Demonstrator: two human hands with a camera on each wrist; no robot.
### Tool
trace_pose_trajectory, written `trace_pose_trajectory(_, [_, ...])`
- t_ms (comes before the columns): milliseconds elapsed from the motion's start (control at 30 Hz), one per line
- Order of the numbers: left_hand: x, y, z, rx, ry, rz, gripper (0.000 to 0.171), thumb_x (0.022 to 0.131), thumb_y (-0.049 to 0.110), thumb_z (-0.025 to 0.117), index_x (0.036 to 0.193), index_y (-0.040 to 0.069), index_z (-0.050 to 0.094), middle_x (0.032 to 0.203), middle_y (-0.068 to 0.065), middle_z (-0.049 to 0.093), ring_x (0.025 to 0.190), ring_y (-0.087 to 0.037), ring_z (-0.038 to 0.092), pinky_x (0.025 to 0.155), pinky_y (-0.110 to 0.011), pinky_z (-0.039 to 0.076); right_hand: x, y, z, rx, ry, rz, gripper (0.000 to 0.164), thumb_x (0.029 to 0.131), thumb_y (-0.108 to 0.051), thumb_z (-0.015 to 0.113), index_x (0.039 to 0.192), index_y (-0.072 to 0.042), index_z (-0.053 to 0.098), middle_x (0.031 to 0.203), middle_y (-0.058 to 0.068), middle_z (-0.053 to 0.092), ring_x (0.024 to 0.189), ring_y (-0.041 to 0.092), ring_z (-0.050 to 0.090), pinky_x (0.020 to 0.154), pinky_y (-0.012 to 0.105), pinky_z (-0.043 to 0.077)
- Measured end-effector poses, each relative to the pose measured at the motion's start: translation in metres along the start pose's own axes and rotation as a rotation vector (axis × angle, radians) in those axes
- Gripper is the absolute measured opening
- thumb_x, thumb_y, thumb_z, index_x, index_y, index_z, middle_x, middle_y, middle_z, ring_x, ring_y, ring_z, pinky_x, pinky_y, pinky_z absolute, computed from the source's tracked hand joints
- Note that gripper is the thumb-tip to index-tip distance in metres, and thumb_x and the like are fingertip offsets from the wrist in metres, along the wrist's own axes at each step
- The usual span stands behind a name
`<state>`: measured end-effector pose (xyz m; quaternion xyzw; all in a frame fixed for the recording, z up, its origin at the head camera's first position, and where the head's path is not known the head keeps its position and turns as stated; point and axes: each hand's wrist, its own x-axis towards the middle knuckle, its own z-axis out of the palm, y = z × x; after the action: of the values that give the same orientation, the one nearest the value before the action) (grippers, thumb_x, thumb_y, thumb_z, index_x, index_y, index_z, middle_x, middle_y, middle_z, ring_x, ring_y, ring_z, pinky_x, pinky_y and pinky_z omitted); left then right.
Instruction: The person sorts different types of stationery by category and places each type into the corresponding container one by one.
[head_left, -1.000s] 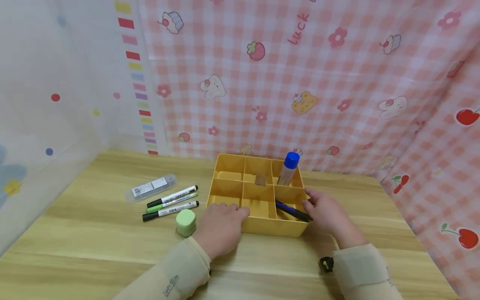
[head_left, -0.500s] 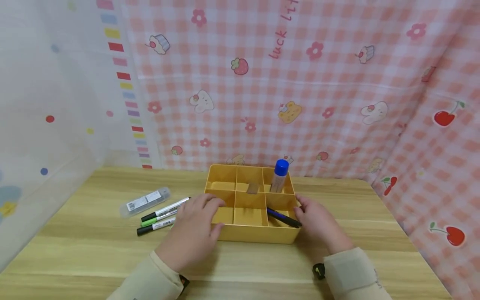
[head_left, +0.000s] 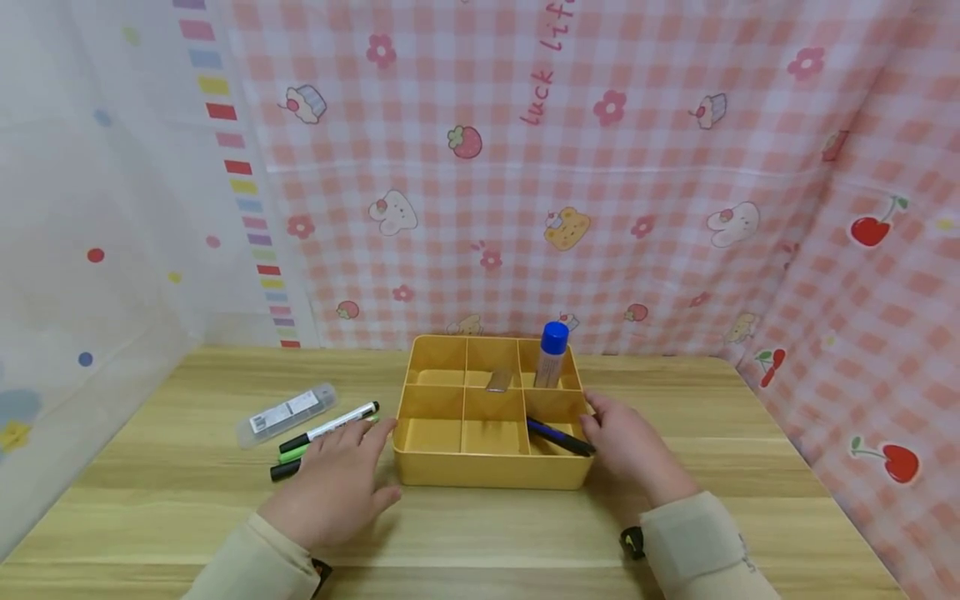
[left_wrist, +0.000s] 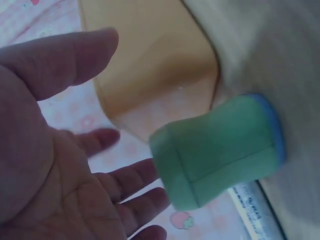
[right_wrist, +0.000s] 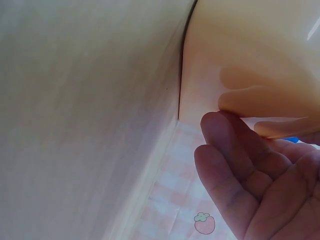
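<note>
A yellow six-compartment organizer (head_left: 491,468) stands on the table, several compartments bare. In its back right compartment a blue-capped glue stick (head_left: 552,354) is upright; a black and blue pen (head_left: 561,437) leans in the front right one. My left hand (head_left: 333,483) is spread over the markers, left of the organizer. Its wrist view shows a green eraser block (left_wrist: 220,145) with a blue base beyond the fingers, not gripped; the hand hides it from the head view. My right hand (head_left: 630,446) rests its fingers against the organizer's right wall, the fingers relaxed in its wrist view (right_wrist: 250,175).
Whiteboard markers, one black-capped marker (head_left: 330,427) among them, lie left of the organizer, partly under my hand. Behind them is a clear plastic case (head_left: 288,414) with a white label. A small translucent brown piece (head_left: 498,381) sits at the middle divider. Printed cloth walls (head_left: 480,208) enclose the table.
My left hand has let go of the organizer's front left edge and moved left over the markers and eraser block. My right hand stays at the organizer's right side. The head view has shifted.
</note>
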<state>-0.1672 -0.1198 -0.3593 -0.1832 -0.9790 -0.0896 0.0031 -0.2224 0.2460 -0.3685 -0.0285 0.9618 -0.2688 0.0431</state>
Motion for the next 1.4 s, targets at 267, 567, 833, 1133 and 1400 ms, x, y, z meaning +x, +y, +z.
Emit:
trace_pose_trajectory(267, [-0.007, -0.007, 0.01, -0.023, -0.06, 0.01, 0.074, 0.084, 0.046, 0.065, 0.141, 0.009, 0.037, 0.139, -0.016, 0.04, 0.121, -0.035, 0.038, 0.095, -0.06, 0.035, 0.001, 0.001, 0.002, 0.002, 0.005, 0.013, 0.051, 0.099, -0.028, 0.044, 0.144, -0.007, 0.033, 0.134, 0.017, 0.048, 0.08, 0.024, 0.053, 0.065, 0.038, 0.044])
trace_pose_trajectory(567, [-0.003, -0.016, 0.021, -0.021, -0.008, 0.057, 0.031, 0.091, 0.02, 0.057, 0.122, 0.017, 0.054, 0.125, -0.01, 0.049, 0.105, -0.029, 0.05, 0.084, -0.049, 0.048, 0.0, 0.002, 0.002, 0.006, 0.004, 0.03, 0.051, 0.099, -0.03, 0.043, 0.145, -0.01, 0.033, 0.136, 0.017, 0.046, 0.082, 0.024, 0.053, 0.065, 0.038, 0.044])
trace_pose_trajectory(833, [0.001, -0.023, 0.02, -0.045, 0.065, 0.065, 0.021, 0.086, 0.014, 0.062, 0.107, 0.018, 0.058, 0.103, 0.0, 0.054, 0.094, -0.016, 0.052, 0.082, -0.039, 0.048, 0.0, 0.001, 0.001, 0.019, -0.001, 0.039, 0.05, 0.099, -0.029, 0.043, 0.145, -0.012, 0.032, 0.135, 0.017, 0.046, 0.069, 0.022, 0.051, 0.057, 0.036, 0.043])
trace_pose_trajectory(1133, [0.003, -0.018, -0.003, -0.103, 0.145, -0.021, 0.022, 0.09, 0.022, 0.059, 0.11, 0.014, 0.056, 0.102, -0.004, 0.054, 0.085, -0.018, 0.052, 0.072, -0.039, 0.048, 0.002, 0.001, 0.003, 0.039, -0.008, 0.05, 0.05, 0.099, -0.03, 0.044, 0.146, -0.015, 0.033, 0.134, 0.016, 0.047, 0.062, 0.022, 0.049, 0.055, 0.036, 0.044])
trace_pose_trajectory(1400, [0.003, 0.0, -0.022, -0.113, 0.218, -0.003, 0.022, 0.093, 0.026, 0.056, 0.111, 0.014, 0.054, 0.1, -0.004, 0.052, 0.076, -0.014, 0.048, 0.066, -0.034, 0.047, 0.002, 0.003, 0.003, 0.038, -0.002, 0.049, 0.049, 0.099, -0.03, 0.044, 0.145, -0.016, 0.034, 0.134, 0.015, 0.048, 0.077, 0.023, 0.052, 0.061, 0.036, 0.044])
